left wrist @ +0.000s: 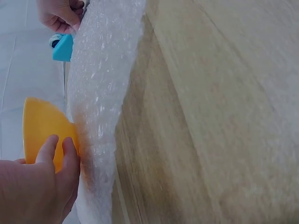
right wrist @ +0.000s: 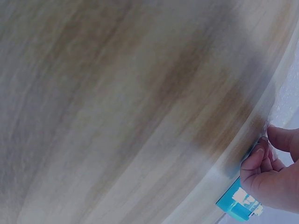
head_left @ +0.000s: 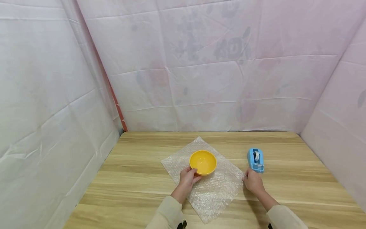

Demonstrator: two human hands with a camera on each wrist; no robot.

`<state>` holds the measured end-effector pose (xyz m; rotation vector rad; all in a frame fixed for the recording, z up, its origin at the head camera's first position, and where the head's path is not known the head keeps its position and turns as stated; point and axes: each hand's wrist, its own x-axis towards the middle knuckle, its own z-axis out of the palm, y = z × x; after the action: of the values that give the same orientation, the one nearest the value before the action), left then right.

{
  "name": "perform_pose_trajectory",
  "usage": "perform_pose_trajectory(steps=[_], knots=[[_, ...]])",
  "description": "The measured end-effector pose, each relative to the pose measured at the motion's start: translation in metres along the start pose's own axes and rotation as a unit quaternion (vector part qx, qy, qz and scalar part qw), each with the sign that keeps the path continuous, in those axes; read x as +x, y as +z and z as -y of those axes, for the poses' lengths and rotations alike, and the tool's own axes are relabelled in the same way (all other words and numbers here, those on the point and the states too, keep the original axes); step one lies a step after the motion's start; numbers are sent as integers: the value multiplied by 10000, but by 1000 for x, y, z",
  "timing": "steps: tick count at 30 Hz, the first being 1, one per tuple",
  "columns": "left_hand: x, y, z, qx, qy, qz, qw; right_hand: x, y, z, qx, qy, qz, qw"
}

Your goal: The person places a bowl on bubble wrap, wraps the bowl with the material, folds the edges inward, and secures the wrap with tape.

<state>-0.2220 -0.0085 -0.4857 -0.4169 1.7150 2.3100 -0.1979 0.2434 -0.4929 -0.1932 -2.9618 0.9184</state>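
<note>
A yellow bowl sits upright on a sheet of bubble wrap, which lies with one corner toward the person. My left hand grips the bowl at its near left side, thumb at the rim and fingers against the outer wall. In the left wrist view those fingers press along the side of the bowl. At the wrap's right corner, my right hand pinches the edge of the sheet. The right wrist view shows the thumb and curled fingers of the right hand on the clear plastic.
A blue tape dispenser with a roll of tape stands just beyond the right hand. Everything lies on a wood-grain table. Pale sheets hang behind the table and along both sides.
</note>
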Motion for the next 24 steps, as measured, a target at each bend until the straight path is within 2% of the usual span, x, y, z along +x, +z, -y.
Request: perform_pose_trajectory(steps=[11,18,24], knots=[[3,-2,3,83,-11,22,10000,0,-2,2,70,-35,-53,10000],[2,-1,4,133,5,24,9999,1,2,-4,189,-35,-167,9997],[1,-1,4,109,19,18,9999,-1,4,-6,654,126,-322,9973]])
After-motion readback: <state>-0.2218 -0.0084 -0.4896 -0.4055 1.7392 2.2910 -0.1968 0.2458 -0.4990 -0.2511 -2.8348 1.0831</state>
